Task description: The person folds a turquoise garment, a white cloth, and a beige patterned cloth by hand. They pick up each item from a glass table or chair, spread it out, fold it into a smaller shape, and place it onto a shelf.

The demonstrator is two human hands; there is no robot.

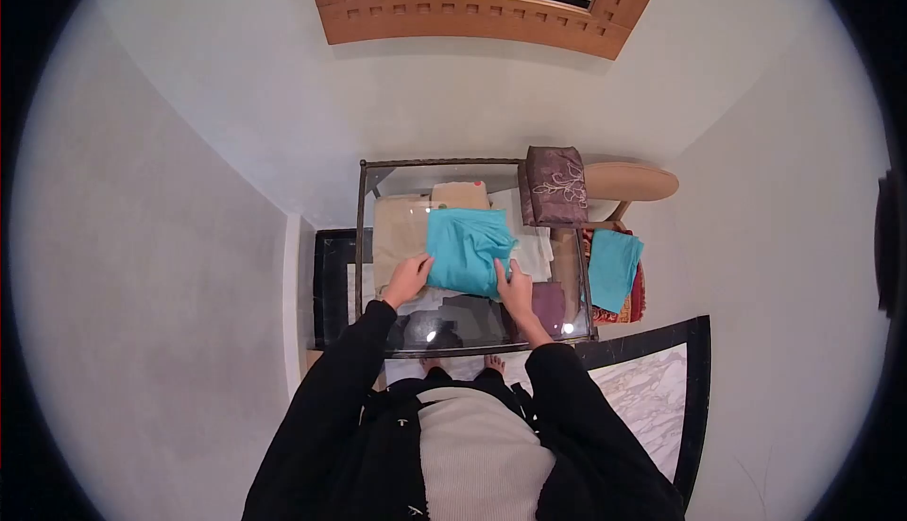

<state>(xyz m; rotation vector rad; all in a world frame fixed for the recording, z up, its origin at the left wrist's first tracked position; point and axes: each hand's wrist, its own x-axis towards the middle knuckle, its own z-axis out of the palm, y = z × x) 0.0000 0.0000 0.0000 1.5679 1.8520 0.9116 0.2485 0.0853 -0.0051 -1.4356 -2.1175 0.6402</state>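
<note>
A folded turquoise cloth (pixel 465 249) is spread between my two hands over the glass-topped table (pixel 406 334). My left hand (pixel 408 281) pinches its lower left edge, thumb on top. At the lower right side, my right hand (pixel 516 290) grips the cloth with the thumb lying over it. Creases run across the cloth's upper right part, and its right edge looks uneven. Beneath and behind it show beige cloth (pixel 397 233) and white cloth (pixel 535 247), seen at the table.
A dark purple embroidered box (pixel 556 186) stands at the table's back right corner. Beside the table, a chair with a tan backrest (pixel 631 181) bears another folded turquoise cloth (pixel 616 269) on its patterned red seat (pixel 638 299). A wood-framed mirror (pixel 472 20) hangs on the wall ahead.
</note>
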